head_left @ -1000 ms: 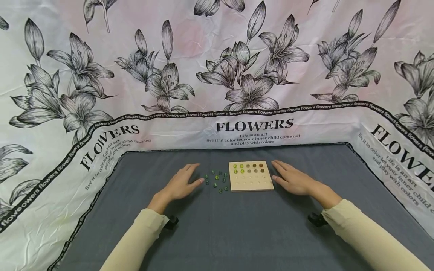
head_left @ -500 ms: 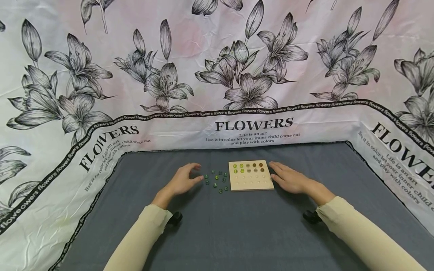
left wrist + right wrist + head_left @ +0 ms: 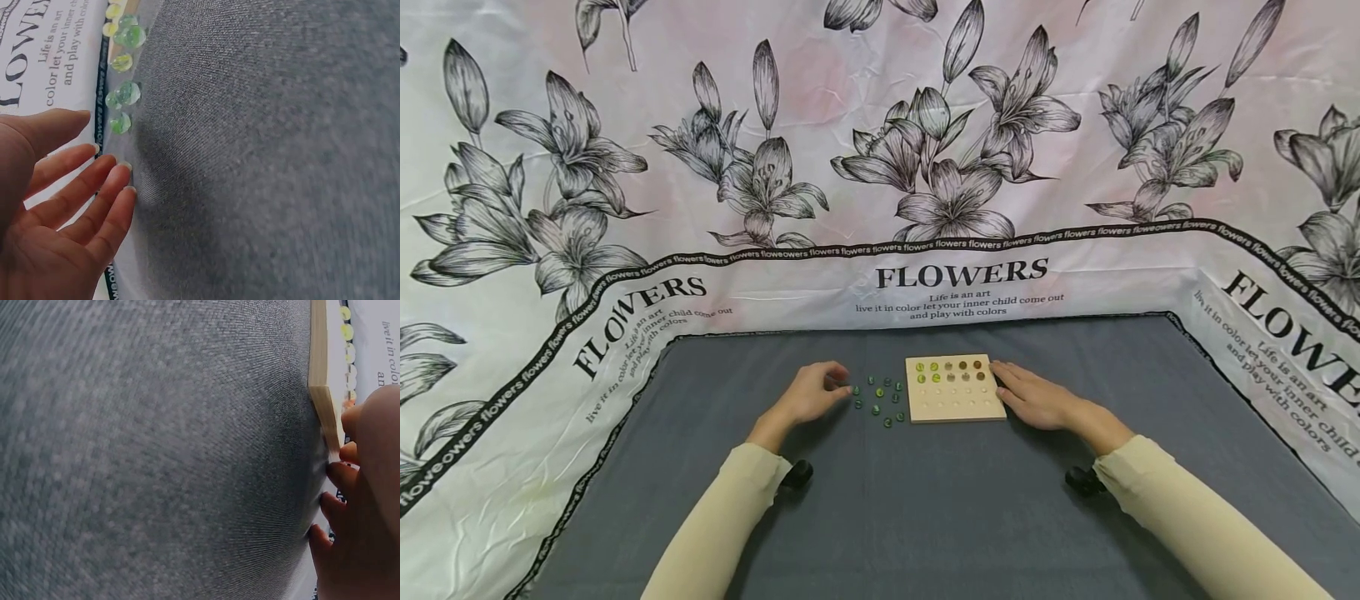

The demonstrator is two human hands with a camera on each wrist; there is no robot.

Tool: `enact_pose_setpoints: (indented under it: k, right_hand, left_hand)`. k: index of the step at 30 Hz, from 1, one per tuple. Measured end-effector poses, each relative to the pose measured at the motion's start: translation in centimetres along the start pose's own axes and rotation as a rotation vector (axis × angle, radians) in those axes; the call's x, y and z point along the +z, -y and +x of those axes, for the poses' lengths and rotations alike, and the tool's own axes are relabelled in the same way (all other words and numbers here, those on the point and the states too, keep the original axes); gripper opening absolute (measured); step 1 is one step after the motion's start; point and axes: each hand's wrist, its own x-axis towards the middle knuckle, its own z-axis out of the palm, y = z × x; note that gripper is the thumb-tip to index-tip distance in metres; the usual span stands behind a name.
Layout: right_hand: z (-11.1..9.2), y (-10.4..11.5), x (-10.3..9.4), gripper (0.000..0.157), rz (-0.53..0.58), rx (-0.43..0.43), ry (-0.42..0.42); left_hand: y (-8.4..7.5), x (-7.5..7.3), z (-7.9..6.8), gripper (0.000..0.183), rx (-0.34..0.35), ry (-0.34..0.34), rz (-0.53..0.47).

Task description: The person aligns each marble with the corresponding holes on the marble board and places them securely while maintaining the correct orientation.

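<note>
Loose green glass marbles (image 3: 876, 410) lie scattered on the grey cloth, left of a pale wooden board (image 3: 955, 410). My left hand (image 3: 811, 393) hovers at the left side of these marbles, its fingertips close to the nearest one. In the left wrist view its thumb and loosely bent fingers (image 3: 112, 206) stand apart with nothing between them, below several clear green marbles (image 3: 128, 93). At the board's right edge rests my right hand (image 3: 1037, 400), fingers extended and touching the board near its upper right corner.
Two rows of yellow-green and brownish marbles (image 3: 935, 378) sit in the board's back hollows; the front hollows are bare. Behind the grey table cloth (image 3: 925, 508) rises a white flower-printed sheet (image 3: 805, 292), which also runs along both sides.
My left fingers have bent inward and drawn a little nearer the marbles. My right hand has slid left onto the board's edge. Marbles and board have stayed put.
</note>
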Motion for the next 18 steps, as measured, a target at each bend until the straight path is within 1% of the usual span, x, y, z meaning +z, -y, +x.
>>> enact_pose_setpoints:
  k: [3,9,14,18]
  right_hand:
    - [-0.2,0.1,-0.1,0.059,-0.003,0.005,0.012]
    - [-0.3,0.3,-0.2,0.059,-0.022,-0.005,0.015]
    - [-0.2,0.0,0.1,0.058,-0.032,-0.014,0.014]
    - [-0.2,-0.1,0.2,0.058,-0.045,-0.014,0.017]
  left_hand:
    - [0.0,0.1,0.3,0.030,0.004,0.011,-0.003]
    - [0.2,0.3,0.7,0.025,0.043,0.014,0.006]
    - [0.2,0.5,1.0,0.019,0.063,0.028,0.018]
    - [0.3,0.6,1.2,0.017,0.072,0.027,0.022]
